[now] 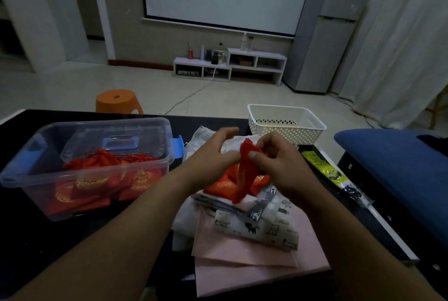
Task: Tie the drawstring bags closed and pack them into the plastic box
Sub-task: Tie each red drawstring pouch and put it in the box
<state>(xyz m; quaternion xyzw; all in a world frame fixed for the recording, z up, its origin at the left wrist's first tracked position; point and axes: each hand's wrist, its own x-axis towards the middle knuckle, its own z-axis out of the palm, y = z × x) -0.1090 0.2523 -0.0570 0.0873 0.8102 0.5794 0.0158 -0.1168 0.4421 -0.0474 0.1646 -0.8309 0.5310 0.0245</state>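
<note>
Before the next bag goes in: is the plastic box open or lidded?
Open. The plastic box has its lid tilted at the back, off the rim; red bags lie inside.

1. Red all over on the drawstring bag (243,174), no pattern showing on its gathered side.
2. Beneath it, a loose bag (219,185): red with a gold round emblem.
3. Plastic box (48,133): clear, with blue latches.
4. Packed bags (143,177): red, with gold emblems again.
5. Desk (60,247): black.
6. Pink sheets (242,271), plain; the cloth (264,228) on top is white with black and grey cats.
7. Basket (278,131): white, dotted with holes.
8. Stool (116,101): orange.
</note>
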